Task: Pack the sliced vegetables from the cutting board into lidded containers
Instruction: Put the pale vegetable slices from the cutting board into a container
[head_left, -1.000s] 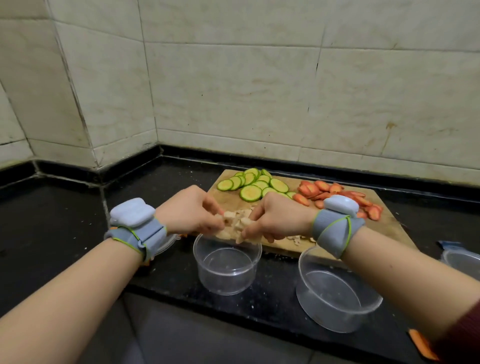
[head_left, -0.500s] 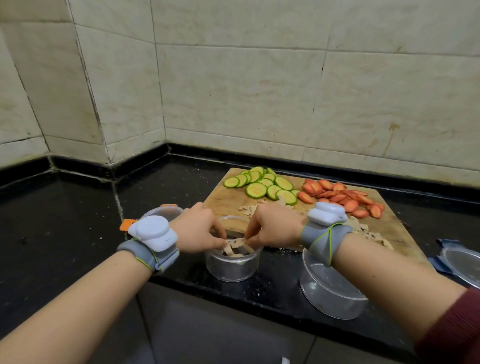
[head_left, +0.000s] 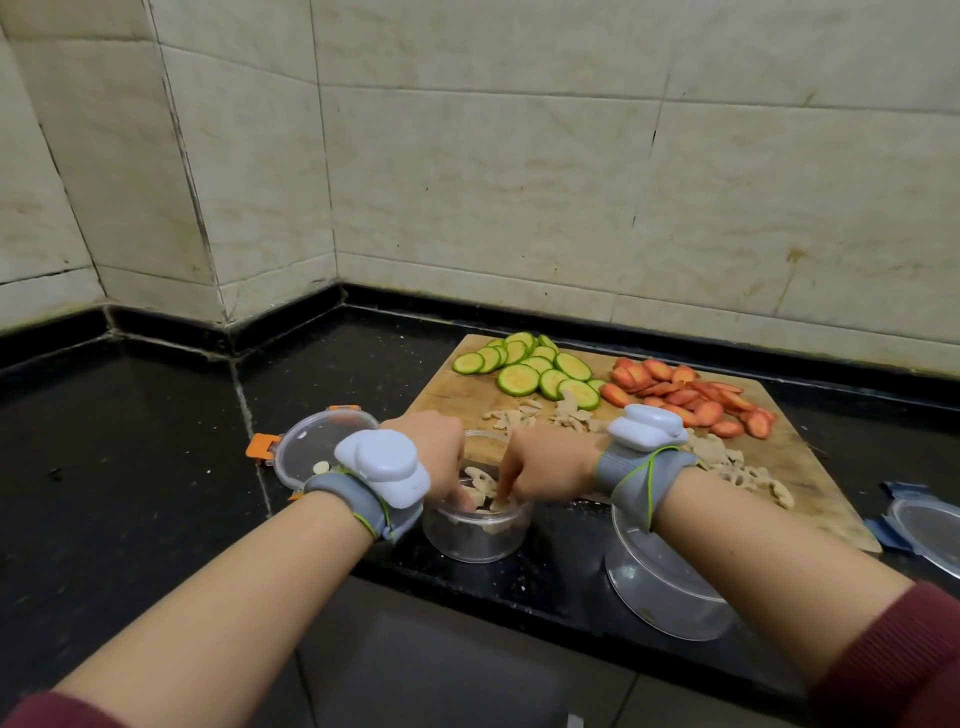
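A wooden cutting board (head_left: 447, 397) lies on the black counter. On it are green zucchini slices (head_left: 519, 379), orange carrot slices (head_left: 685, 397) and pale vegetable slices (head_left: 737, 470). A small clear container (head_left: 478, 538) stands at the board's near edge and holds some pale slices. My left hand (head_left: 434, 452) and my right hand (head_left: 545, 462) are side by side over it. Both have their fingers curled down inside the rim, bunched on pale slices. The fingertips are partly hidden by the rim.
A larger clear container (head_left: 670, 592) stands under my right forearm near the counter's front edge. A clear lid with orange clips (head_left: 311, 447) lies left of the small container. A lid with blue clips (head_left: 924, 530) lies at far right. Tiled walls close in behind and left.
Both hands carried a bunch of pale slices from the board's near edge and lowered them into the small container. The fingers now reach deeper inside it.
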